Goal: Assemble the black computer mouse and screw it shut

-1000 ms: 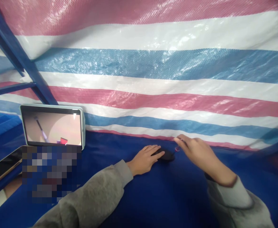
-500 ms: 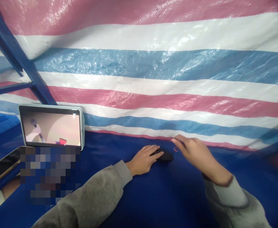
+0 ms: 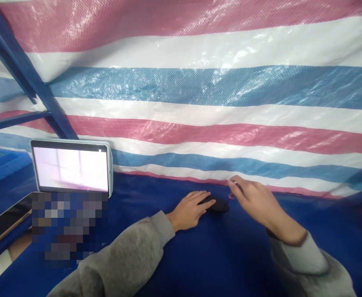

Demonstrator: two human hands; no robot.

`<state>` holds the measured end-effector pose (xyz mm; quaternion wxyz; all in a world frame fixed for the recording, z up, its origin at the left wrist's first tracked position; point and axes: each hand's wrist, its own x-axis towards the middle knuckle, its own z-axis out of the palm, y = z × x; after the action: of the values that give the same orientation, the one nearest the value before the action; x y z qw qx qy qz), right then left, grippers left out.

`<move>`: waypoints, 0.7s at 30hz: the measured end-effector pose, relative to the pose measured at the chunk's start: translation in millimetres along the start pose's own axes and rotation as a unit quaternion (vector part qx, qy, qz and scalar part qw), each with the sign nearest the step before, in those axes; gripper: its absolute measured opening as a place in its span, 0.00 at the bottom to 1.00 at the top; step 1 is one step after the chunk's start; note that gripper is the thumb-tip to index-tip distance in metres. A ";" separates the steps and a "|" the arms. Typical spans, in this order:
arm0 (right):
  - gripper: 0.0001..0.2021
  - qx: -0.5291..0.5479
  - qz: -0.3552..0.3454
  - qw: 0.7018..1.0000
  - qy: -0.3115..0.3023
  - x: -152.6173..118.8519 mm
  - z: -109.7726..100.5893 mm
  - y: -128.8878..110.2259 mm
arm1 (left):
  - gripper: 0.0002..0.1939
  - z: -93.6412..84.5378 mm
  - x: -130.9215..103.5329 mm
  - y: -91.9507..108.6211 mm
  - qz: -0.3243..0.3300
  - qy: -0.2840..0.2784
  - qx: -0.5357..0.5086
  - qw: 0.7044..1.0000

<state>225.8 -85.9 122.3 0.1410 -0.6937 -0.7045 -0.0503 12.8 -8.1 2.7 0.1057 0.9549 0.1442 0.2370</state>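
Note:
A black, rounded computer mouse [image 3: 219,205] lies on the blue tabletop [image 3: 211,255]. My left hand [image 3: 191,210] rests on its left end, with the fingers over the top and the thumb along the near side. Beyond the mouse's other end, my right hand [image 3: 255,202] is raised with its fingers pinched together. From that pinch a thin tool with a purple part, like a small screwdriver [image 3: 231,196], points down at the right end of the mouse. The fingers cover most of the tool, and I cannot tell whether its tip touches.
A tablet [image 3: 72,167] in a pale case stands at the left, its screen lit. Near it are a dark phone [image 3: 9,220], a blue tray [image 3: 7,165] and another person's forearm [image 3: 21,247]; a pixelated patch hides part there. Striped sheeting [image 3: 199,86] hangs behind the table, with a blue metal frame [image 3: 29,66].
The whole view has shifted slightly, so things appear a little further right. The tablet's picture has turned from a pinkish scene to nearly white. Both hands keep almost the same pose.

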 end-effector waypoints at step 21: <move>0.09 0.028 -0.008 0.999 -0.025 -1.2 -2.8 -5.1 | 0.25 0.9 -0.7 -0.3 -0.014 -0.005 -0.005 1.000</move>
<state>221.1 -87.9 125.3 0.1430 -0.6851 -0.7141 -0.0142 12.5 -8.1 1.5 0.1142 0.9533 0.1561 0.2319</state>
